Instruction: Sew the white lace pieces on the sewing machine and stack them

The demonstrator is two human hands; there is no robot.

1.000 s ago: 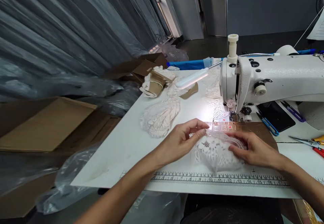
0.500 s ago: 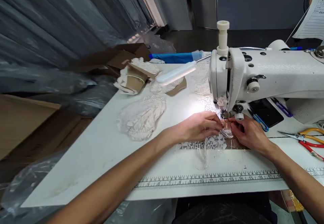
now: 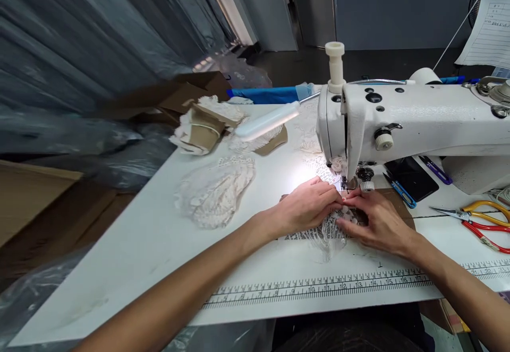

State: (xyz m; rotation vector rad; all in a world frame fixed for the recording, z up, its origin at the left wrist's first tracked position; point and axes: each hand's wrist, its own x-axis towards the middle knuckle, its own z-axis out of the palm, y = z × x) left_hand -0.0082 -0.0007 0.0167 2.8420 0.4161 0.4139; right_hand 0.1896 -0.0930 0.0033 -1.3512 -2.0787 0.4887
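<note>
White lace fabric lies under the sewing machine, on a brown piece that shows beneath it. Beside the needle, my left hand has its fingers closed on the lace. Just right of the presser foot, my right hand grips the lace edge, index finger reaching toward the foot and thumb lower on the fabric. The fingertips of both hands nearly meet in front of the needle. Exactly what lies under them is hidden.
Lace pieces lie to the left, with a brown bundle behind. A lamp hangs over the table. At right are blue thread snips, a black phone and pliers. A printed ruler runs along the front edge.
My right hand has moved slightly left and flattened over the lace, its thumb now lower. The brown piece shows farther right under that hand. The whole view has shifted a little.
</note>
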